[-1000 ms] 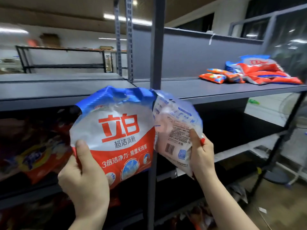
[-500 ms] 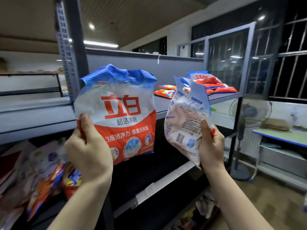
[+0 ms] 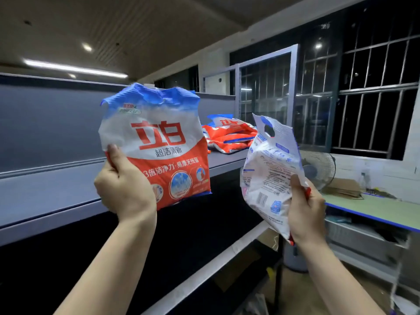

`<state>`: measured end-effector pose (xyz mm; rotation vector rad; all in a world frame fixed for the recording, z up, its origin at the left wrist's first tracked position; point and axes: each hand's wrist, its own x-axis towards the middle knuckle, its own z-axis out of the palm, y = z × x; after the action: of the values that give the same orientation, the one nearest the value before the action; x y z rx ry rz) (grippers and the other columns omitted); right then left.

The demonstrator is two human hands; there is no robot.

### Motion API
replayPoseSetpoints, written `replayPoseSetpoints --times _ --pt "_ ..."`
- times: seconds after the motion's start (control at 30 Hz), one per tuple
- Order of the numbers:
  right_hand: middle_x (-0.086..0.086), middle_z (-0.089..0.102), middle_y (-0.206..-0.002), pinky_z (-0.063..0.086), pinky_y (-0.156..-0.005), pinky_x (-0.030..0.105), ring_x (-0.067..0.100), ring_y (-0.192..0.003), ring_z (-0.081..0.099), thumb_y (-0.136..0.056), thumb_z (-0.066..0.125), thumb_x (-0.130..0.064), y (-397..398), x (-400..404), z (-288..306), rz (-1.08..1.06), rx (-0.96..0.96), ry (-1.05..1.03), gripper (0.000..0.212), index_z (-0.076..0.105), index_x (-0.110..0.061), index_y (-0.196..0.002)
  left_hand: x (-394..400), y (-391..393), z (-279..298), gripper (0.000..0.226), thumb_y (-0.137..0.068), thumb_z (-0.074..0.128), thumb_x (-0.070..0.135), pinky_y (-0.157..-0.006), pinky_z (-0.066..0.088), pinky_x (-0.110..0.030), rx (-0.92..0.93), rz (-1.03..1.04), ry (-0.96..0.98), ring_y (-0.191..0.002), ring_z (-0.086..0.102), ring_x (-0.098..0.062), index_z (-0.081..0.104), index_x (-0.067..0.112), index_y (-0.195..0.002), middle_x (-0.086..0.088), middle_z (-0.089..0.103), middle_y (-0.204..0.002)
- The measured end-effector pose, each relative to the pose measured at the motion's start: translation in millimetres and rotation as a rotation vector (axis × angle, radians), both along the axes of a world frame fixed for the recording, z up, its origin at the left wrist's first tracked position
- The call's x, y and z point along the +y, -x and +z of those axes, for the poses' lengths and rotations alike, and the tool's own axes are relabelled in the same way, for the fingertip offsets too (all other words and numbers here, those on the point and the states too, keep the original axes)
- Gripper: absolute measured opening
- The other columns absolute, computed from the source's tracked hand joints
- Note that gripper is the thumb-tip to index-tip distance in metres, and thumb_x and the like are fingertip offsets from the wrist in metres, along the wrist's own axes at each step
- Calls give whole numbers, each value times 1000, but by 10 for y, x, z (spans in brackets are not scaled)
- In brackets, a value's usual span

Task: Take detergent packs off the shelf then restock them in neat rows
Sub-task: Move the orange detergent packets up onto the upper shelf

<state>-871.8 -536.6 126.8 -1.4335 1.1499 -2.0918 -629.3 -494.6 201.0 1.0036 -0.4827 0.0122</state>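
A dim storeroom with grey metal shelving (image 3: 56,192) and barred windows. The left hand (image 3: 123,192) grips a red, white and blue detergent pack (image 3: 156,142) upright by its lower left edge, front facing. The right hand (image 3: 305,214) clasps a second pack (image 3: 270,169), back facing. Beyond them, more packs (image 3: 229,135) lie piled on the shelf.

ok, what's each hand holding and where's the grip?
Left hand grips the front-facing detergent pack at its lower left edge. Right hand grips the back-facing detergent pack at its lower right edge.
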Motion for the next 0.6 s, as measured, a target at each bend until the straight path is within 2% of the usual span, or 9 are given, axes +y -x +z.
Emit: replayPoseSetpoints --times 0.03,0.1,0.2,0.3,0.37,0.43,0.5,0.53,0.6 --pt "-10 60 -64 47 -67 40 18 -67 55 -92 49 -52 111 -100 28 -16 -1 6 21 65 -43 -81 -130 106 63 43 -97 39 46 -65 40 -34 4 15 -25 -79 55 -37 61 14 -79 -17 66 -86" --pt "-14 61 -61 49 -69 48 24 -67 56 -83 47 -61 310 -312 76 -43 -9 15 21 64 -49 -79 -409 273 178 44 -97 37 48 -68 43 -31 21 15 -70 -76 55 -28 65 15 -85 -6 64 -83" --pt "-16 61 -60 51 -70 56 31 -68 57 -86 48 -56 542 -630 120 -54 -16 24 18 64 -50 -78 -835 454 326 43 -96 34 50 -76 49 -31 38 2 -127 -78 60 -25 65 21 -86 3 61 -79" --pt "-15 61 -59 50 -71 51 28 -67 58 -86 48 -57 692 -971 133 -57 -19 31 20 64 -48 -78 -1222 604 468 41 -98 32 47 -73 44 -27 31 -4 -165 -77 57 -23 66 23 -93 4 59 -83" --pt "-9 60 -58 50 -69 46 33 -67 57 -82 46 -60 761 -1222 144 -53 -24 35 24 64 -44 -76 -1478 692 539 38 -98 31 45 -68 39 -25 35 -13 -167 -73 54 -19 63 26 -90 5 58 -83" --pt "-3 59 -58 49 -70 44 38 -70 58 -81 45 -60 828 -1498 149 -53 -21 37 26 63 -42 -74 -1738 783 604 34 -99 31 44 -59 38 -20 45 -44 -142 -63 55 -14 56 26 -85 9 58 -75" --pt "3 58 -61 49 -70 47 42 -71 58 -81 45 -62 899 -1801 152 -48 -24 51 30 62 -38 -74 -2052 838 665 34 -99 32 42 -50 38 -18 67 -95 -106 -55 54 -6 55 23 -82 12 57 -69" --pt "4 58 -61 48 -69 48 43 -70 57 -80 45 -63 933 -1957 154 -45 -22 61 32 61 -36 -73 -2226 849 700 35 -98 34 41 -51 42 -18 94 -139 -79 -56 55 -5 56 22 -79 11 60 -71" --pt "-1 57 -57 46 -64 43 40 -65 56 -83 47 -60 989 -2248 202 -38 -24 68 30 60 -36 -70 -2632 850 800 39 -93 38 41 -67 55 -29 146 -209 -5 -65 64 -16 57 19 -67 6 66 -75"
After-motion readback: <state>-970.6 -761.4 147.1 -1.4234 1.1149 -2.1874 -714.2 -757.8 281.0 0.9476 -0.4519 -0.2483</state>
